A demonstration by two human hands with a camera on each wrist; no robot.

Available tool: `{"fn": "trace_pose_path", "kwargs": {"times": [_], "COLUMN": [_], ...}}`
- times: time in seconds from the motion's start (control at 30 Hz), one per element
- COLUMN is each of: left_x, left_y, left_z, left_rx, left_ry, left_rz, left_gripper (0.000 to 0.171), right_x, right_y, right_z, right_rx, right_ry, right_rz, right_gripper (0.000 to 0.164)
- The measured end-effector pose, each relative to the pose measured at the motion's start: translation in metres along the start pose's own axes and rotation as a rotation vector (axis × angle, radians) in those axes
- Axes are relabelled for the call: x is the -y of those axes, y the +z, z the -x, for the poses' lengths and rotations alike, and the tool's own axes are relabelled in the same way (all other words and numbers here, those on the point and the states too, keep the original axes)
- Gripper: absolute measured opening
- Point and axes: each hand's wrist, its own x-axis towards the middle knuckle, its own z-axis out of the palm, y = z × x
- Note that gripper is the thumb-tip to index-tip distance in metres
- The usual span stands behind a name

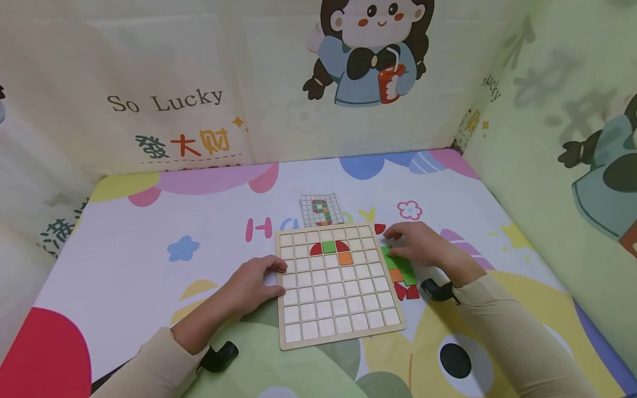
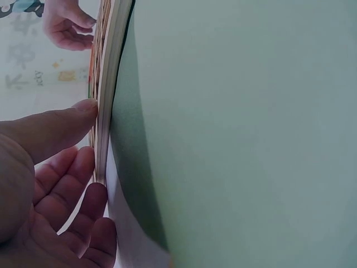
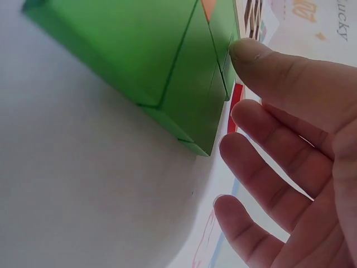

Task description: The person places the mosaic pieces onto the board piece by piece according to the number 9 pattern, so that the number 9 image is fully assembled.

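A wooden grid board [image 1: 343, 326] lies on the table. Near its top, a green square [image 1: 329, 247] sits between two red quarter-round pieces, with an orange square [image 1: 345, 258] one row lower. My left hand [image 1: 251, 284] rests at the board's left edge, thumb and fingertips touching it. Loosely bent, my right hand [image 1: 423, 243] hovers by the board's right side with nothing in its grasp. Its thumb [image 3: 279, 64] overlaps the green tiles [image 3: 128, 50] in the right wrist view. One red quarter-round piece [image 1: 380, 228] lies just beyond its fingertips.
Behind the board lies a small printed grid card [image 1: 320, 209] with a coloured pattern. Below the green tiles are an orange tile [image 1: 395, 276] and red pieces [image 1: 412, 292]. Printed curtains [image 1: 269, 83] enclose the table's back and sides.
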Motion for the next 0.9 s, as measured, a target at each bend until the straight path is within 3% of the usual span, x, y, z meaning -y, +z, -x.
{"fn": "trace_pose_path", "kwargs": {"times": [0.9], "left_x": [0.0009], "left_y": [0.0001], "left_z": [-0.0010], "left_rx": [0.001], "left_ry": [0.008], "left_rz": [-0.001], "left_gripper": [0.035], "right_x": [-0.0055], "right_y": [-0.0036], "right_z": [-0.0023], "right_rx": [-0.034], "right_ry": [-0.027], "right_rz": [0.100], "right_gripper": [0.042]}}
